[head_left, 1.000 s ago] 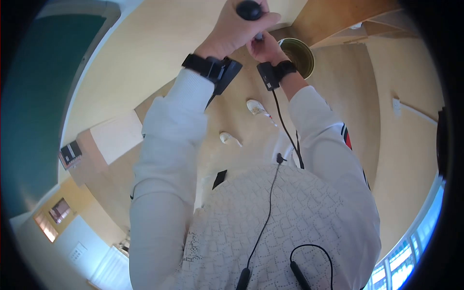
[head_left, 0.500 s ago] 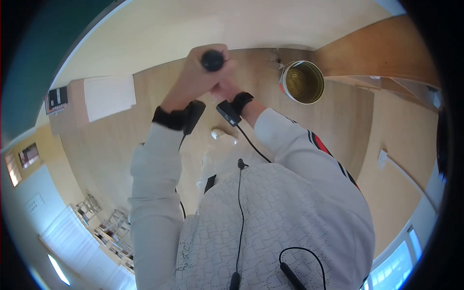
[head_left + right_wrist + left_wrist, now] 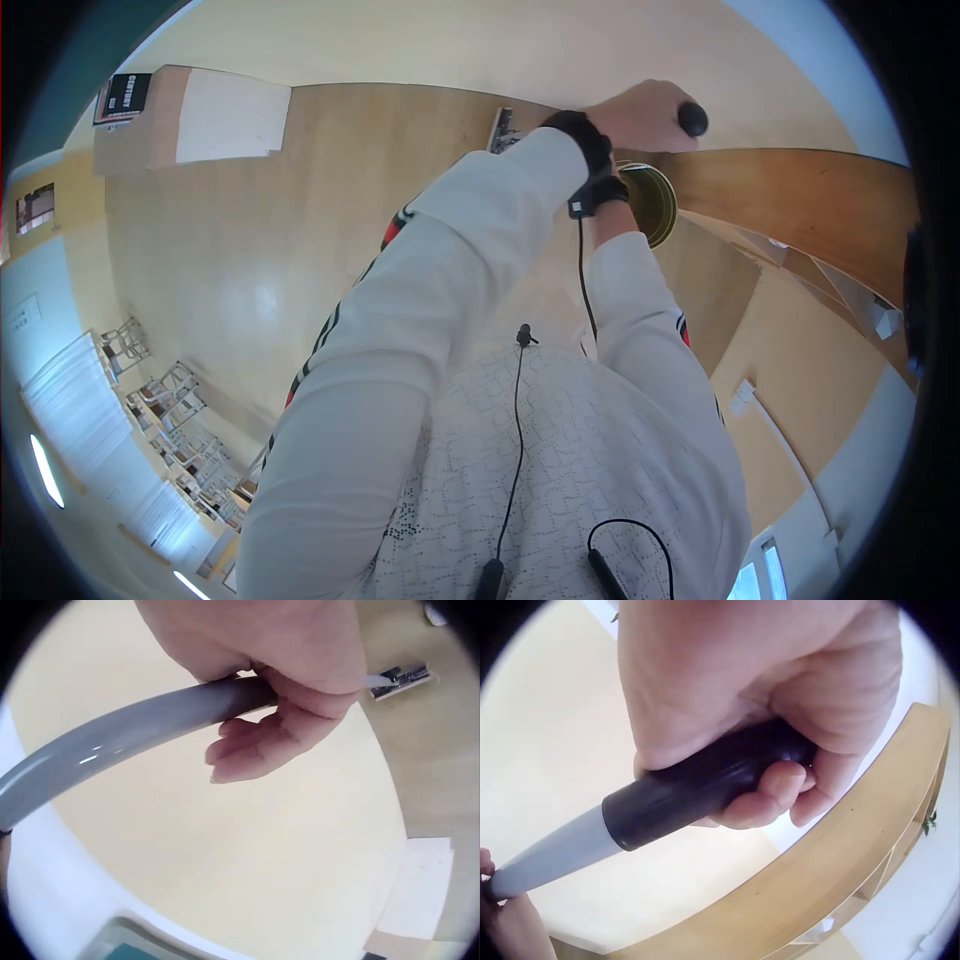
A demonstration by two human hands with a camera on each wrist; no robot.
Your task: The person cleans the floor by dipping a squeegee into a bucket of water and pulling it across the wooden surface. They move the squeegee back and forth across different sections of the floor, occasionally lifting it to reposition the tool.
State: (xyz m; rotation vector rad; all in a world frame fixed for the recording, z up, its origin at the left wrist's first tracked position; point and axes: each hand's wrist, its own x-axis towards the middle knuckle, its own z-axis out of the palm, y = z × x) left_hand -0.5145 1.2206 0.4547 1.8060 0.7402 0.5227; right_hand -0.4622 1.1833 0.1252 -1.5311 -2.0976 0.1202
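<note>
A black grip [image 3: 705, 776] tops a grey pole [image 3: 555, 855]; my left hand [image 3: 757, 675] curls round the grip. In the head view my left hand [image 3: 645, 117] is at the upper right, with the black grip end [image 3: 692, 119] showing beyond it. Lower on the pole [image 3: 112, 739], the fingers of my right hand [image 3: 292, 682] wrap round it. My left forearm and wrist hide most of that hand in the head view. A flat dark-and-light head [image 3: 502, 130] lies on the floor by the wall, in line with the pole in the right wrist view.
A bucket [image 3: 655, 205] stands on the floor beside my right wrist, close to a wooden cabinet [image 3: 800, 190]. A cardboard box [image 3: 168, 120] with a white sheet [image 3: 230, 115] is at the upper left. Stacked chairs or desks [image 3: 170, 400] are at the far left.
Both hands, gripping the pole, have swung right toward the bucket and cabinet; my left forearm now crosses over. The view has shifted, and the flat head on the floor now shows.
</note>
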